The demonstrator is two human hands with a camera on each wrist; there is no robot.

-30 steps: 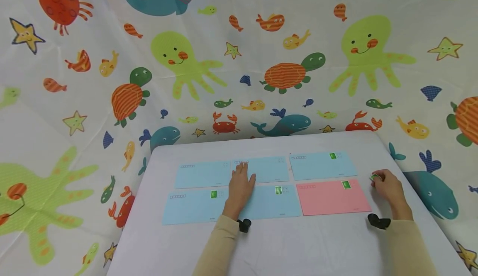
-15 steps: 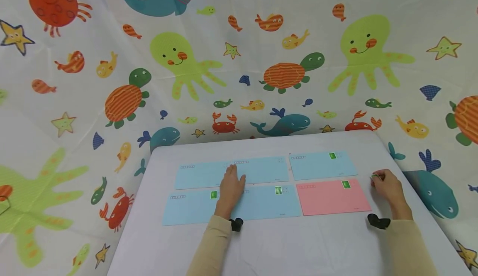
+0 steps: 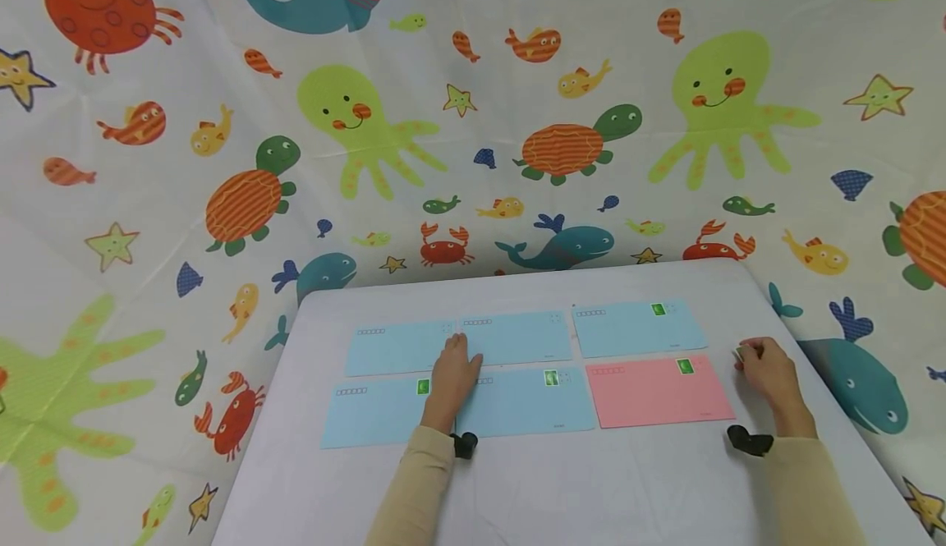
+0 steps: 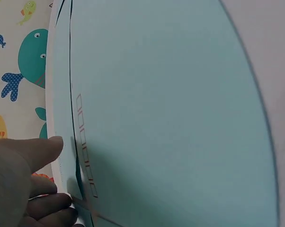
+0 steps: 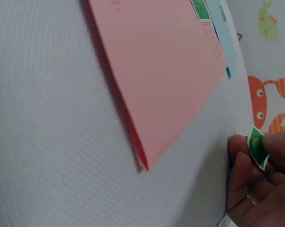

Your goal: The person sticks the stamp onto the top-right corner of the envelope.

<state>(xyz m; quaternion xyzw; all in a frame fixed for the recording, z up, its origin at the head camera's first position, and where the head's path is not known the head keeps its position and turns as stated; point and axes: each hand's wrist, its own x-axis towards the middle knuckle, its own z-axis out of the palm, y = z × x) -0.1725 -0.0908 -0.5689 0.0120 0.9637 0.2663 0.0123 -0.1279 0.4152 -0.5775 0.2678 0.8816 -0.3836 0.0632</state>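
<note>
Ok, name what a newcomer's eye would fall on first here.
Probably the sea-creature backdrop, bright behind the white table. Next, the lone pink envelope at the right end of the near row, among five blue envelopes. Then the small green stamp pinched in the right hand.

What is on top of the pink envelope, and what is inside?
The pink envelope bears a green stamp near its upper right corner and printed boxes at upper left. Its inside is covered; whether it holds anything cannot be seen.

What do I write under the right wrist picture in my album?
A right hand pinches a green stamp near a pink envelope.
</note>
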